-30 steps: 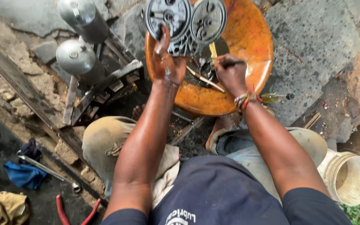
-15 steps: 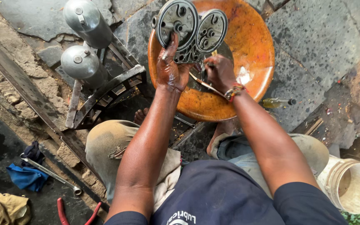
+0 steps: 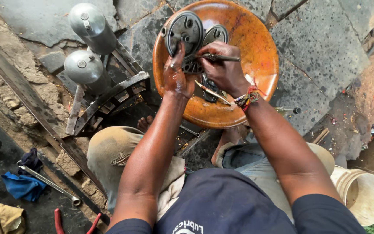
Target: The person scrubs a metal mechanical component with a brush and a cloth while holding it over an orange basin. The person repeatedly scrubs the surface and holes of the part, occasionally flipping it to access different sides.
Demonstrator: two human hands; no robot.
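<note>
Head view. Orange basin (image 3: 256, 82) is the landmark. Inside it, at its far rim, a dark finned metal part with two round end plates (image 3: 186, 31) stands upright. Left hand (image 3: 176, 78) closed around the part's near side, steadying it. Right hand (image 3: 222, 69) gripping a slim tool (image 3: 219, 57) laid against the part's right plate. Part looks only partly stripped; plates still on. Left of basin: two grey cylinders (image 3: 87, 65).

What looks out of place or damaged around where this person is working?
The stone paving is cracked and oil-stained, and the orange basin is grimy. Tools lie loose: a wrench and red-handled pliers on the ground by rags. The left hand and right hand are oily.
</note>
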